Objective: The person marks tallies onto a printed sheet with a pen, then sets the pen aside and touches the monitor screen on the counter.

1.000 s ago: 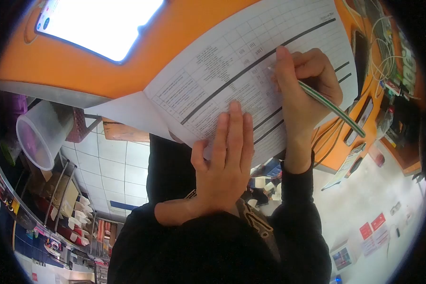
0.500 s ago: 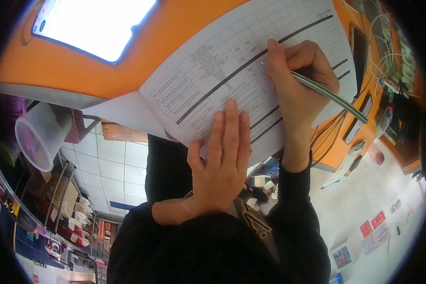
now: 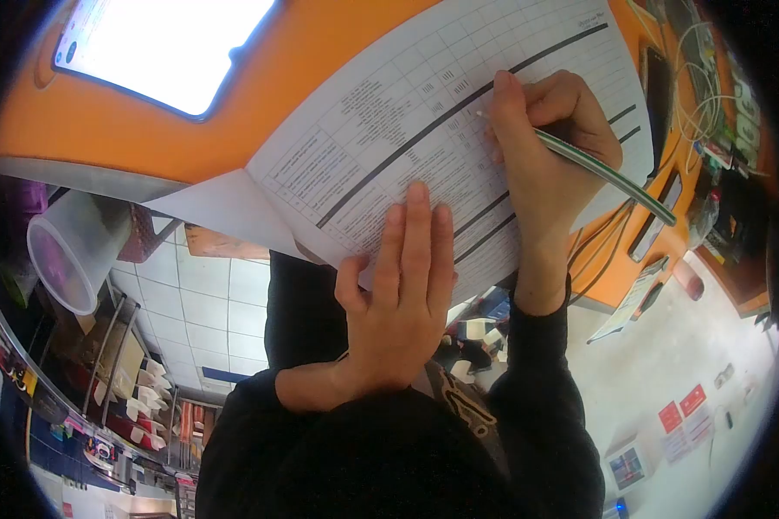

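Observation:
A printed form [image 3: 337,164] with a grid, rows of small text and dark bars lies on the orange desk, its lower left part bent over the edge. My right hand [image 3: 550,147] grips a green-and-white striped pencil [image 3: 610,176], whose tip is at the form near some tally marks. Fingers stretched out, my left hand [image 3: 398,294] rests flat on the lower part of the sheet and holds nothing. To the upper left, a phone [image 3: 160,52] with a bright white screen lies on the desk.
Tangled cables [image 3: 697,86] and another dark phone [image 3: 655,212] are at the right of the orange desk [image 3: 104,130]. Below its left edge stands a translucent plastic bin [image 3: 74,251] near shelves. Tiled floor [image 3: 203,298] shows beneath.
My left hand and the left part of the form have shifted slightly left. The bright phone also appears a little further left. My right hand and the pencil have barely moved.

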